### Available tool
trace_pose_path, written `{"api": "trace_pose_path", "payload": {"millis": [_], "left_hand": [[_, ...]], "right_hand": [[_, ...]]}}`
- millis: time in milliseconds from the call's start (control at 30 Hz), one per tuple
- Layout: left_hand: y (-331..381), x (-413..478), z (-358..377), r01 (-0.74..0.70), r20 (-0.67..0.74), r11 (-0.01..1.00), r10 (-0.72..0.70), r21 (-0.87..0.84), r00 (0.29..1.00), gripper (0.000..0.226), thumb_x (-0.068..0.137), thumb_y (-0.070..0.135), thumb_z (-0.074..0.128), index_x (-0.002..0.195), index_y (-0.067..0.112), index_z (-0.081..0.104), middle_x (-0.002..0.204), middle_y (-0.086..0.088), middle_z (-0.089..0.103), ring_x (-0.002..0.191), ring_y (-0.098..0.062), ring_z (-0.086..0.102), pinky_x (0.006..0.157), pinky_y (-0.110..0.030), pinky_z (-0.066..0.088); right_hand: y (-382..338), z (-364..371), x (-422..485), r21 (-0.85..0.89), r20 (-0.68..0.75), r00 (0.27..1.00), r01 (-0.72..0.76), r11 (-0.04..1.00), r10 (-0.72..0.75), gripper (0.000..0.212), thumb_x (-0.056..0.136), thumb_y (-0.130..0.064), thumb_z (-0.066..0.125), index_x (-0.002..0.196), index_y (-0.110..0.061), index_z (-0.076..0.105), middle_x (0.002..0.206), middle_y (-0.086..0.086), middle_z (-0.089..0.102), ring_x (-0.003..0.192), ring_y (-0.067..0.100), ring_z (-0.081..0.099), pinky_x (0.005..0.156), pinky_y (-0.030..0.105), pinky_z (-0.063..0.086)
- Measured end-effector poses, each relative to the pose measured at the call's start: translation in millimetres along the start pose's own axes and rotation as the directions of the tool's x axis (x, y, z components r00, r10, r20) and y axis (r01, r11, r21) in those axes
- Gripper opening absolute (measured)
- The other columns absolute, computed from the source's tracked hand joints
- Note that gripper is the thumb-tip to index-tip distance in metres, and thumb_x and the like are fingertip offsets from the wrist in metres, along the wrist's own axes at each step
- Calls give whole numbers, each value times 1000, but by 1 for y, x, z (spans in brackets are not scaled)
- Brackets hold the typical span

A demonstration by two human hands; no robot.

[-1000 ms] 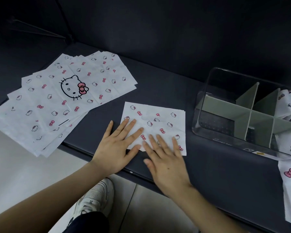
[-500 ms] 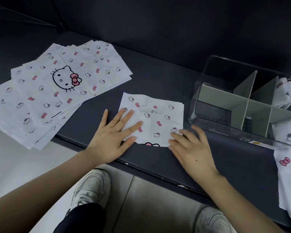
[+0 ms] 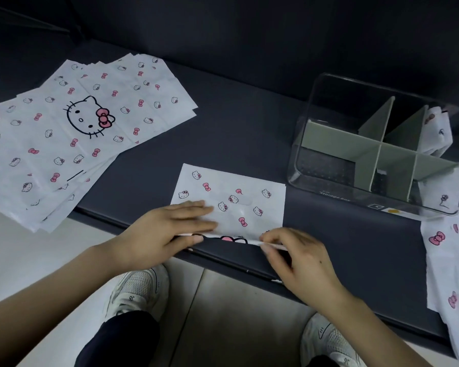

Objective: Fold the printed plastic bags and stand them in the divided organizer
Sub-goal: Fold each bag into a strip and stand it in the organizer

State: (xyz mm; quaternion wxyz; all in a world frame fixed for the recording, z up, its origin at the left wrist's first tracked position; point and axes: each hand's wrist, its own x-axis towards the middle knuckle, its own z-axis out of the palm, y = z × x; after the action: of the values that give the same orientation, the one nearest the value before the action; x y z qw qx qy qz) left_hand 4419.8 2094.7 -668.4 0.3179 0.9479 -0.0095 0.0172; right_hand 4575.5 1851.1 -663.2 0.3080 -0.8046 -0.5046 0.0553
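While the left hand [image 3: 170,229] lies flat, fingers straight, pressing the folded bag [image 3: 239,202] onto the table [image 3: 236,133], the right hand [image 3: 294,255] pinches its near edge. The bag sits at the table's front lip, with the organizer [image 3: 376,154] at two o'clock and the stack of bags [image 3: 77,133] at ten.
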Motion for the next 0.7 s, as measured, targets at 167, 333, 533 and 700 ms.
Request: {"api": "trace_pose_path", "payload": {"millis": [167, 333, 533, 700], "left_hand": [[5, 11, -22, 171, 213, 975, -139, -140, 967, 60, 86, 77, 19, 132, 48, 45, 139, 32, 39, 133, 18, 25, 109, -5, 17], [5, 24, -37, 321, 374, 938, -253, -130, 892, 70, 78, 82, 23, 129, 45, 53, 125, 34, 55, 117, 15, 46, 97, -6, 33], [-1, 40, -35, 524, 85, 735, -544, -430, 835, 25, 83, 46, 70, 107, 41, 63, 113, 20, 62, 106, 4, 55, 93, -19, 41], [3, 47, -11, 572, -238, 712, -688, -408, 686, 17, 88, 30, 67, 102, 24, 60, 74, 8, 65, 67, -5, 56, 66, -20, 45]], "right_hand": [[6, -9, 9, 273, 54, 994, -109, 956, 98, 27, 83, -39, 61, 94, -17, 72, 96, -9, 72, 91, 4, 64, 84, 13, 46], [8, -14, 22, 399, 212, 899, -438, 805, 384, 30, 80, -54, 54, 85, -27, 66, 73, 8, 64, 69, 29, 57, 62, 37, 45], [13, -5, 41, 373, 178, 805, -588, 718, 566, 10, 91, -23, 62, 82, -21, 66, 68, 7, 62, 61, 12, 52, 64, 30, 45], [8, 0, 47, 299, 41, 762, -626, 720, 646, 21, 91, -18, 60, 72, -7, 59, 53, -6, 43, 47, 6, 39, 51, 18, 32]]}}
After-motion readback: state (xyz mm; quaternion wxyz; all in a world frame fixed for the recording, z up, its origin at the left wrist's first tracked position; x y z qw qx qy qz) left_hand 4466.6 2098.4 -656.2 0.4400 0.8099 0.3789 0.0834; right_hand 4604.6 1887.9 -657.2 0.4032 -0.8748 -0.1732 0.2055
